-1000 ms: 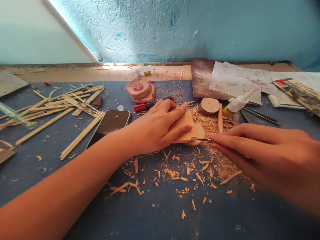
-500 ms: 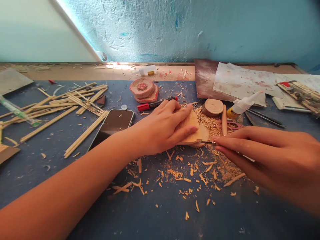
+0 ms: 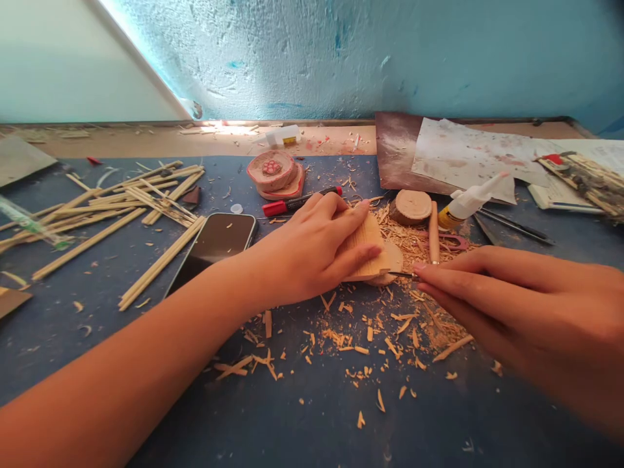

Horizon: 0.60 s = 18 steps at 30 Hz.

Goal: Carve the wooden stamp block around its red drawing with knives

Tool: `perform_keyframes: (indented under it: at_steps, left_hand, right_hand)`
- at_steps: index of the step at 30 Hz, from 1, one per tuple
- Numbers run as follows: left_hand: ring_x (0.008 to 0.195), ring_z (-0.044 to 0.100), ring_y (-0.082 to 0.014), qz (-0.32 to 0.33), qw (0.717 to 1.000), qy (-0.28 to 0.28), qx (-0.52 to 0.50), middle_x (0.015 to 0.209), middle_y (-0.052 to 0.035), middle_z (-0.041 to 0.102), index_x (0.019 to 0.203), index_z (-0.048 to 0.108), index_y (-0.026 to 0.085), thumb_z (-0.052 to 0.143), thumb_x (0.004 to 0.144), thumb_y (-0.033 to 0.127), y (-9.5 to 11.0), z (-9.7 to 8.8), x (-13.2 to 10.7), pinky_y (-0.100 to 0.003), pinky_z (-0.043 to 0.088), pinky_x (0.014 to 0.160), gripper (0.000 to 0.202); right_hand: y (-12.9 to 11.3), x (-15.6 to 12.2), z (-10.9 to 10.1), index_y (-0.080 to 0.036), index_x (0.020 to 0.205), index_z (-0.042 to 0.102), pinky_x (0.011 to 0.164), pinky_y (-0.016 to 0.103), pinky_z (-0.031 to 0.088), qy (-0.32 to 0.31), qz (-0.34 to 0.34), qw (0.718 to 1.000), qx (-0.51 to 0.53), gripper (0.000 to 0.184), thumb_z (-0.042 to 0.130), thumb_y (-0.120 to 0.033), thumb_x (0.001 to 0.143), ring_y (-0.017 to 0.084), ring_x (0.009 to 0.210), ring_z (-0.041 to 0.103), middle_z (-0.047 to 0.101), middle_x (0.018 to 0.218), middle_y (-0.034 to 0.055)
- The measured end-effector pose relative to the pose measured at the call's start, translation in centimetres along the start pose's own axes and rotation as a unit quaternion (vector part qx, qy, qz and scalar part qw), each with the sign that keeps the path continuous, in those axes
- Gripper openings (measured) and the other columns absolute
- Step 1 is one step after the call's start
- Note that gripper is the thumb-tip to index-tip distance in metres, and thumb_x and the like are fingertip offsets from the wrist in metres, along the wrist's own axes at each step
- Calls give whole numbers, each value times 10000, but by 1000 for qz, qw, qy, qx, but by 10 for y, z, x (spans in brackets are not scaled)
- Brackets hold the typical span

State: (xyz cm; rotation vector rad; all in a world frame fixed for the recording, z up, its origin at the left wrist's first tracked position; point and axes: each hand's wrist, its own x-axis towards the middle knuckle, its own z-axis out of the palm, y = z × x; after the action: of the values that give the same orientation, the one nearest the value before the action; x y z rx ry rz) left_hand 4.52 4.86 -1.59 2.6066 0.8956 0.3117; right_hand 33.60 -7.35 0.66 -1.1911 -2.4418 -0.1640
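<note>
"Near the middle of the worktop [image 3: 292, 422], where do we have the wooden block [image 3: 368, 240]?"

"Under our left hand [image 3: 314, 244], with a pale wooden disc [image 3: 394, 257] showing past its right edge."

"How do our left fingers sit?"

"Laid over the top, the thumb parted from the forefinger by a modest gap, both touching the wood. We can't tell whether the other fingers curl over the far edge."

"And our right hand [image 3: 521, 299]?"

"Its fingers are pinched close on a slim tool [image 3: 403, 273], thumb and fingertips nearly together. We see its dark shaft reach the block's near right corner."

"What lies about us?"

"Shavings [image 3: 400, 231] behind and in front of the block, a bark-edged wood slice [image 3: 412, 206] beyond it, and a glue bottle [image 3: 470, 200] farther right. Left of our left hand lies a phone [image 3: 221, 237]."
</note>
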Motion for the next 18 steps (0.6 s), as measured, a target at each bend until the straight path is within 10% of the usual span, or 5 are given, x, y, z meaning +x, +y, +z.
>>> perform_keyframes:
  at_steps: [18]
  left_hand:
    - [1471,591,-416,6,1000,5,10,1534,-276,643,1828,483,41,378,1235,631,0,2,1,-630,445,1393,843]
  right_hand:
    - [9,15,4,-220,1227,870,663,304,598,7,-46,998,32,211,677,-145,1188,168,816,829,895,1066,37]
